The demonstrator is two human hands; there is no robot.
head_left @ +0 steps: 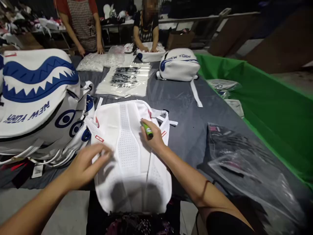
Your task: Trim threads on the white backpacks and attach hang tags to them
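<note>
A white backpack (112, 130) lies on the dark table in front of me, its padded back panel and shoulder straps facing up. Its lower end reaches over the near table edge. My right hand (154, 135) is closed around a small green tool with dark ends (147, 130), above the right side of the panel; its exact kind I cannot make out. Over the bag's left side is my left hand (91, 161), slightly blurred, thumb and fingers apart with nothing seen between them. A thin cord or line (148, 164) runs down the panel below my right hand.
White-and-blue backpacks (36, 98) are piled at left. Printed plastic bags (124, 78) lie beyond the backpack, with another white bag (179, 67) farther right. Clear plastic packaging (244, 173) rests at right, beside a green cloth barrier (259, 98). Two people work across the table.
</note>
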